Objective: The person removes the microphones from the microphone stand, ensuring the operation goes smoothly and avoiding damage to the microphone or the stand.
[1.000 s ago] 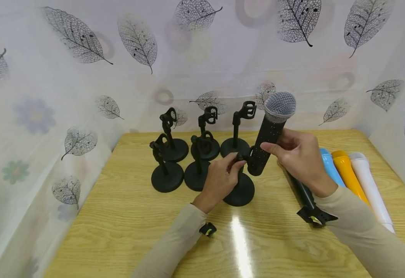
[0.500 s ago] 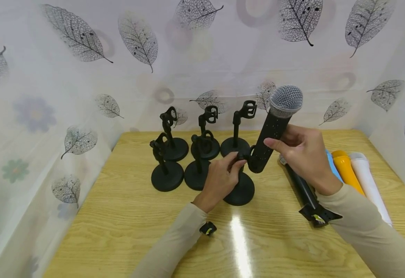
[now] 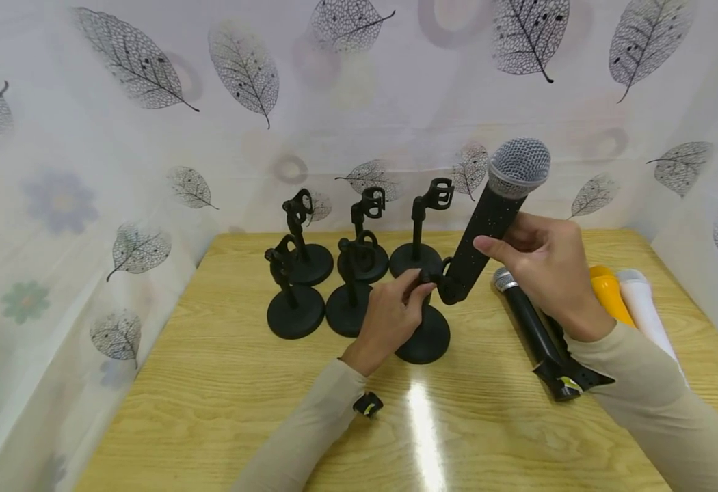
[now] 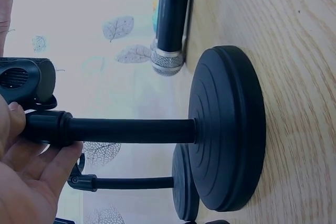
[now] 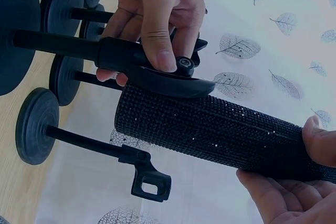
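My left hand grips the top of a black desktop microphone stand, just below its clip. In the right wrist view, the thumb lies beside the clip's joint. My right hand holds a black, glittery microphone by its body, silver mesh head up and leaning right. The microphone's lower end sits at the clip; the left wrist view shows the clip around part of it. The stand's round base rests on the table.
Several similar black stands, such as one at the front left, stand in two rows to the left and behind. Right of them lie a black microphone, an orange microphone and a white one. A leaf-patterned cloth backs the wooden table.
My right hand has moved up and to the right, carrying the microphone's head with it; the lower end stays by the clip. The left hand and the stand have hardly moved.
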Demonstrator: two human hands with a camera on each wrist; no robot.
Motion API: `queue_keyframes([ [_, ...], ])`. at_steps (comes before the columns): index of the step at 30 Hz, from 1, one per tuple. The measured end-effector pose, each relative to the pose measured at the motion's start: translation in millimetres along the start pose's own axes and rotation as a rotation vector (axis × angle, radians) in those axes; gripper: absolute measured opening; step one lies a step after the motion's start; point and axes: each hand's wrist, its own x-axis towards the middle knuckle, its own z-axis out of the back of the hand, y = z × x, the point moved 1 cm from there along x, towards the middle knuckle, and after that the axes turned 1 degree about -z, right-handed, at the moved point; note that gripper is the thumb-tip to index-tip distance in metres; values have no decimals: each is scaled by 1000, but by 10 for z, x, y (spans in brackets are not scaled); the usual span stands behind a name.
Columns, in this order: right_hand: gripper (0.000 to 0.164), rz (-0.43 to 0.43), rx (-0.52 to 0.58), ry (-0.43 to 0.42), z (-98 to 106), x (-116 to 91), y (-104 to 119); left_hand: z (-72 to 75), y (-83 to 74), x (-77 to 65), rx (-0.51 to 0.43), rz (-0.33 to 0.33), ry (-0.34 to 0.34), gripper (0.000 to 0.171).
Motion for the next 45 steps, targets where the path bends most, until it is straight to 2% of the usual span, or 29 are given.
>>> queue_keyframes([
  [14,27,-34,14,-39,64,6,46,-7,2,-4,8,-10,-12,17],
  [30,26,-8,46,-77,105,41,70,-4,-1,0,10,-18,-17,15],
  [45,24,-63,111,-114,137,72,106,-1,2,-3,6,-4,-6,16],
])
